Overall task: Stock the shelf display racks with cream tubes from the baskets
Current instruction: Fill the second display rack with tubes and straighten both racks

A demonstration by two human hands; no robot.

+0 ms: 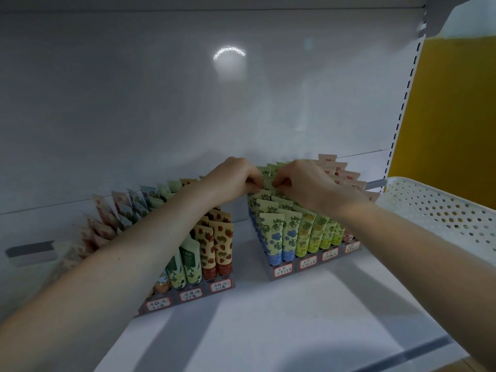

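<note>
Cream tube stands upright in rear rows of right display rack on white shelf, top edge pinched by left hand and right hand, fingers curled.

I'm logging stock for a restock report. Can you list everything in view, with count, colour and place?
left rack: one, grey, shelf left; red, green, orange tubes.
right rack: one, grey, shelf centre; blue, yellow, green, pink tubes.
held tube: one, pale green, rear of right rack.
basket: one, white, perforated, far right.
shelf: one, white, under both racks.
panel: one, yellow, upper right.
left hand: one, fingers pinch the held tube.
right hand: one, fingers pinch the held tube.
</note>
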